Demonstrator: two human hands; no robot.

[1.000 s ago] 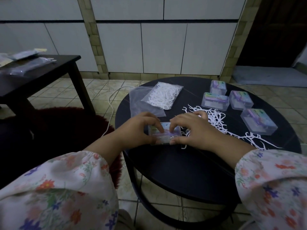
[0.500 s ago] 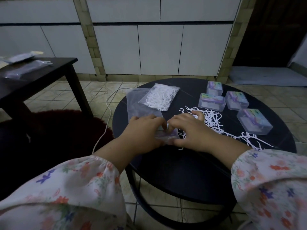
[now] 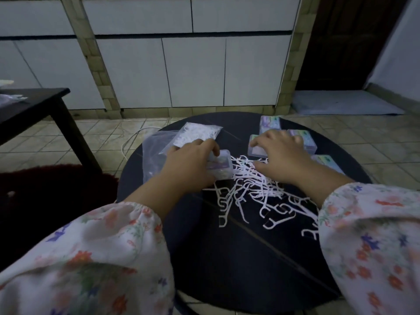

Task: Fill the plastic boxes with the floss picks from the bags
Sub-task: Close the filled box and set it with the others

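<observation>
Left hand [image 3: 191, 164] grips plastic box [image 3: 221, 165] — right hand [image 3: 281, 155] spread over floss picks [image 3: 252, 178].

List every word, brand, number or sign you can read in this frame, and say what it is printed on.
No text is readable.
Held plastic box in the left hand: purple label, print blurred.
Box at the table's far edge: coloured label, too small and blurred to read.
Box beyond the right hand: label blurred.
Bag of floss picks: no print visible.

White floral sleeves [image 3: 102, 258], elastic cuffs, bare hands [image 3: 188, 164]
</observation>
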